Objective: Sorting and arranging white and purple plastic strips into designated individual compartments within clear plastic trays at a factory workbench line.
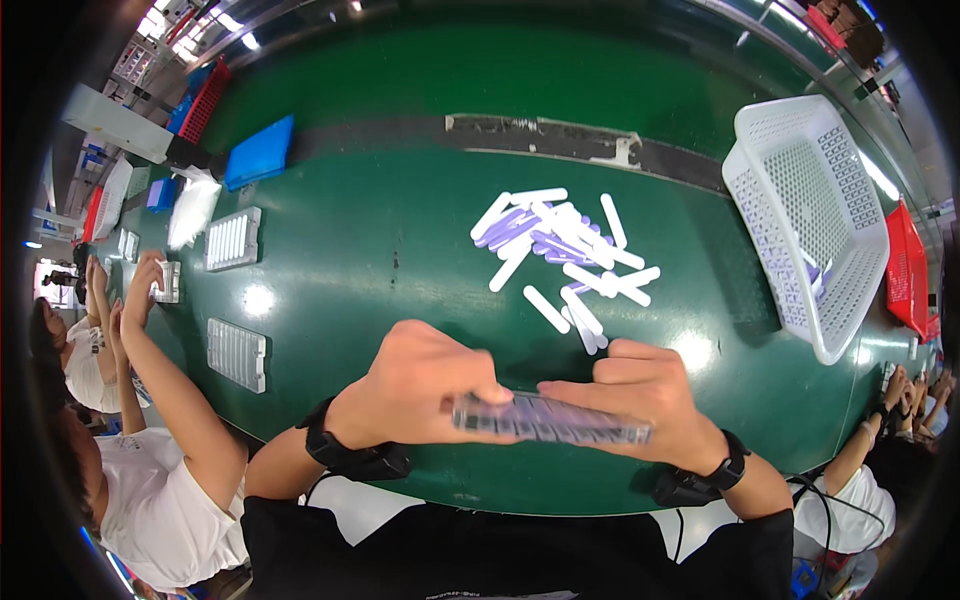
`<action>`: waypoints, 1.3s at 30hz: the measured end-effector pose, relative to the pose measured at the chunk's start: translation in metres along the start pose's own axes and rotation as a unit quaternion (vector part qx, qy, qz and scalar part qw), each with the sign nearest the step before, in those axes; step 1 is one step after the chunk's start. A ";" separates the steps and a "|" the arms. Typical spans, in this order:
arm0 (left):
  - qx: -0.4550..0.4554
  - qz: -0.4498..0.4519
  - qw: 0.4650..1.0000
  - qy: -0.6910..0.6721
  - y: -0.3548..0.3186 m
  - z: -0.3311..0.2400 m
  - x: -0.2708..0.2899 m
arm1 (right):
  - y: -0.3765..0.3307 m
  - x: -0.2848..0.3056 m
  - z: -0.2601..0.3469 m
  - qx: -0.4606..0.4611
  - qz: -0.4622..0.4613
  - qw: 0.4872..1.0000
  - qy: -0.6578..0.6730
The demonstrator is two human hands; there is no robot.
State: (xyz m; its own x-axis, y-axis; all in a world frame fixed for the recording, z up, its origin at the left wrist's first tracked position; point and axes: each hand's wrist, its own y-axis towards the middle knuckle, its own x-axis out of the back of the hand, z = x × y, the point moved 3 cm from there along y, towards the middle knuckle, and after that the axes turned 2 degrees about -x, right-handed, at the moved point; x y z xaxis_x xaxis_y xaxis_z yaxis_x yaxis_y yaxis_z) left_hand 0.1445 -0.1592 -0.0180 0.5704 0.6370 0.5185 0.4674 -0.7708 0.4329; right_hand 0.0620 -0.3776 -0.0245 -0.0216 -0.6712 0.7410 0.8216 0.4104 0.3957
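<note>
Green counter [400,285] is strewn with sticks [565,238]: clear tray [575,424] apparently being steadied, pinched by left fingers [488,388], right fingers' [630,368] grip unclear, level hold likely needed.

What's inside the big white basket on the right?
Some purple and white strips show inside the white basket. The basket's wall covers part of the bottom, so I can't see what's there.

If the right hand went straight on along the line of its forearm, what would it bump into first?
Most likely the loose white sticks on the green table. The right hand, holding the clear case, looks raised, so it might pass above them; depth is unclear.
</note>
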 end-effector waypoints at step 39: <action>0.356 -0.221 0.797 0.436 -0.182 -0.057 0.043 | 0.201 -0.125 0.011 0.018 -0.002 0.990 -0.142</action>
State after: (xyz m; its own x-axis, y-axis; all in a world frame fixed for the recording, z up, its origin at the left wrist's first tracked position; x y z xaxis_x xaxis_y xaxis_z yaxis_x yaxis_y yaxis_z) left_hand 0.0452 0.0091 -0.0325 -0.2961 0.3692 0.8809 0.9341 -0.0805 0.3477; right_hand 0.2234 -0.2042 -0.0319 -0.1878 -0.4748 0.8598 0.8008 0.4329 0.4140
